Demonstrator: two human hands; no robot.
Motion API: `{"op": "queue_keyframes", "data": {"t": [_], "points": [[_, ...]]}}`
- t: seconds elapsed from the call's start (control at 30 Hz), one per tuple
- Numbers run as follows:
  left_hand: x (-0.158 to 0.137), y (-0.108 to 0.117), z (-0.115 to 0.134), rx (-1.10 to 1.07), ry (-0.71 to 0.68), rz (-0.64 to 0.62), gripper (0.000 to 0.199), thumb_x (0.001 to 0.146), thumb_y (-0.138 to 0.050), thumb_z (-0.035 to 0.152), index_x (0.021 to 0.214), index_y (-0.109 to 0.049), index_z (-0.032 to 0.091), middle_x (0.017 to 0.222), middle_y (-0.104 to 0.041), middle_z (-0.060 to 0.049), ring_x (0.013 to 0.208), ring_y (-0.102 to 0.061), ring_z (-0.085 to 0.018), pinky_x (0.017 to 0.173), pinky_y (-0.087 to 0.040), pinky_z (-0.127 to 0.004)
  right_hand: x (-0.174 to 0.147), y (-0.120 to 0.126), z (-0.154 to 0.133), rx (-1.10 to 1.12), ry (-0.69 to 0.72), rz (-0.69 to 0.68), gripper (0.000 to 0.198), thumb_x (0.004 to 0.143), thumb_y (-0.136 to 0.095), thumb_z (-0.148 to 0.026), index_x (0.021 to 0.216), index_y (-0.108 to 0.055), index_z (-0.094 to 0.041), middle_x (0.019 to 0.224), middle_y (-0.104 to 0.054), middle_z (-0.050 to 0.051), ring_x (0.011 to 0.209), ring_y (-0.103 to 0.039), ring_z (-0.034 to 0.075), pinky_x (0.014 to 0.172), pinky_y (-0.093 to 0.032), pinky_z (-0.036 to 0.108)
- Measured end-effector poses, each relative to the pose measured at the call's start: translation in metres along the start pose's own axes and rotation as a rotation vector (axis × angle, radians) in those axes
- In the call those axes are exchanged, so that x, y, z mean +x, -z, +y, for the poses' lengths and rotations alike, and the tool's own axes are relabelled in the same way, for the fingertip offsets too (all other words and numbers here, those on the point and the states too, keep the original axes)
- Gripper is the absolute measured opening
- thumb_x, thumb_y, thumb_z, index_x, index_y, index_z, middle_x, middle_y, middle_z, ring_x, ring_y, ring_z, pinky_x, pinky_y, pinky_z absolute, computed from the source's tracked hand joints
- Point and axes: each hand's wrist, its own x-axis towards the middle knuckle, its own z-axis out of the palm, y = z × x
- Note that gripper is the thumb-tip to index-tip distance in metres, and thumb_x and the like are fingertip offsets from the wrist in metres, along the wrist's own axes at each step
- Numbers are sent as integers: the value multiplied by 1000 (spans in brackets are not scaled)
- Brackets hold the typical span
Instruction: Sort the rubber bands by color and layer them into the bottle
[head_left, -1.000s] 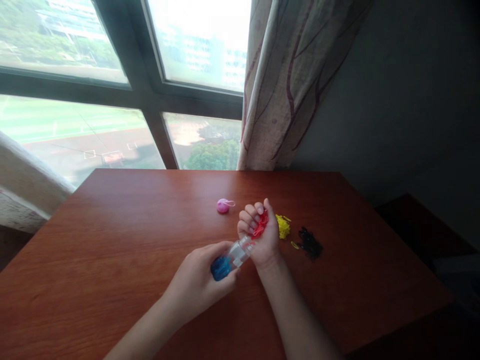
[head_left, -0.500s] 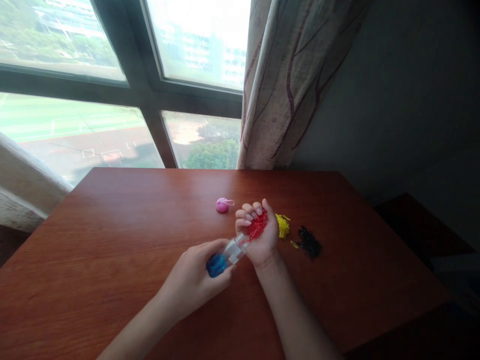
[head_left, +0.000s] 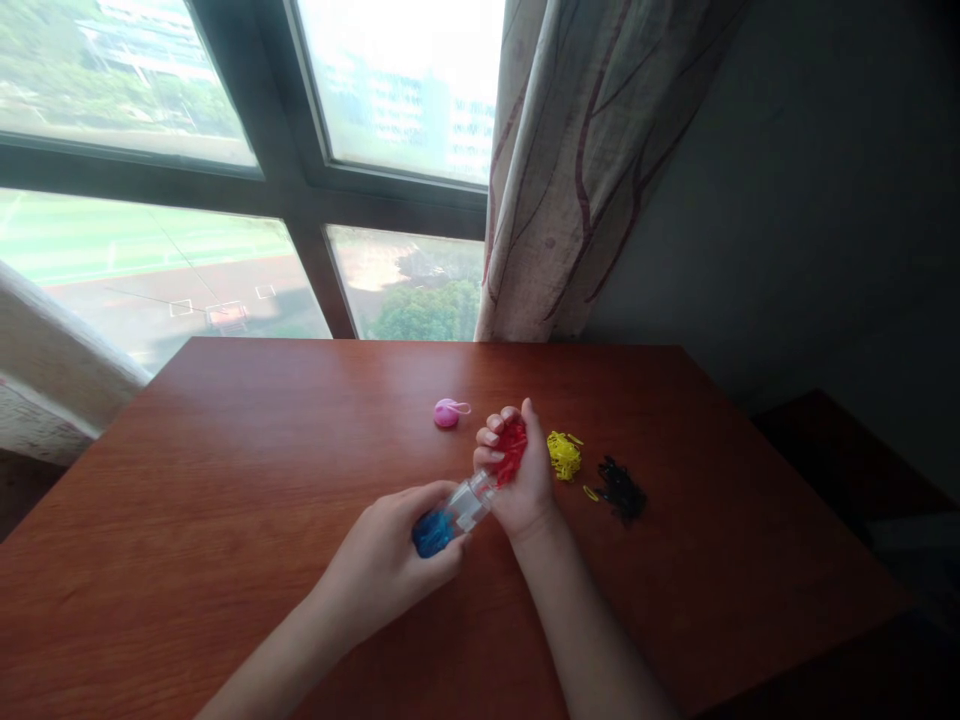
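Observation:
My left hand [head_left: 405, 540] is wrapped round a clear bottle [head_left: 469, 503], which is tilted with its mouth toward my other palm. Blue rubber bands [head_left: 433, 533] lie in the bottle's lower end. Cupped palm up, my right hand [head_left: 529, 480] holds a clump of small red rubber bands [head_left: 511, 450] under curled fingers. The bottle's mouth meets the heel of that palm. Just right of the hand sits a pile of yellow rubber bands [head_left: 564, 455], and beyond it a black pile [head_left: 621, 490]. One yellow band [head_left: 591, 493] lies apart between them.
A pink round lid [head_left: 447, 413] with a loop lies behind my hands on the brown wooden table [head_left: 225, 480]. Past the table's far edge are a window [head_left: 405, 90] and a patterned curtain [head_left: 570, 170]. A dark wall rises at the right.
The fingers of my right hand have curled slightly more over the red rubber bands, and that hand has tilted a little. The bottle stays in nearly the same place.

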Motion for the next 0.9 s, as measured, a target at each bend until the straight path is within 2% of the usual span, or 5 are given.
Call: {"op": "queue_keyframes", "data": {"t": [0.17, 0.33, 0.57, 0.77, 0.9], "points": [[-1, 0, 1, 29, 24, 29, 19, 78, -56, 25, 92, -66, 20, 74, -63, 4, 66, -55, -13, 62, -39, -20, 2, -2, 3, -60, 26, 15, 32, 79, -74, -39, 67, -53, -18, 58, -55, -6, 43, -41, 2, 37, -27, 10], [0, -2, 3, 36, 39, 55, 15, 78, -57, 26, 88, -67, 20, 72, -64, 4, 64, -54, -13, 60, -38, -20, 1, -3, 4, -99, 75, -20, 36, 79, -75, -40, 66, -50, -19, 54, -49, -9, 41, -38, 2, 37, -26, 11], [0, -1, 4, 33, 40, 59, 17, 77, -57, 27, 88, -67, 20, 73, -65, 3, 65, -55, -14, 61, -39, -20, -2, -4, 6, -181, 156, -76, 44, 72, -80, -45, 63, -46, -19, 48, -41, -12, 37, -32, 2, 36, -25, 13], [-1, 1, 4, 32, 49, 42, 17, 77, -56, 26, 88, -66, 20, 72, -63, 4, 64, -54, -13, 60, -38, -20, -2, -4, 12, -386, 295, -72, 45, 76, -75, -52, 63, -48, -19, 50, -46, -9, 37, -38, 3, 35, -22, 15], [-1, 1, 3, 34, 37, 42, 17, 76, -56, 26, 87, -67, 19, 71, -62, 3, 64, -53, -13, 60, -38, -20, -2, -3, 15, -413, 317, -78, 46, 77, -74, -54, 63, -47, -19, 54, -50, -7, 42, -45, 5, 39, -29, 16]]}}
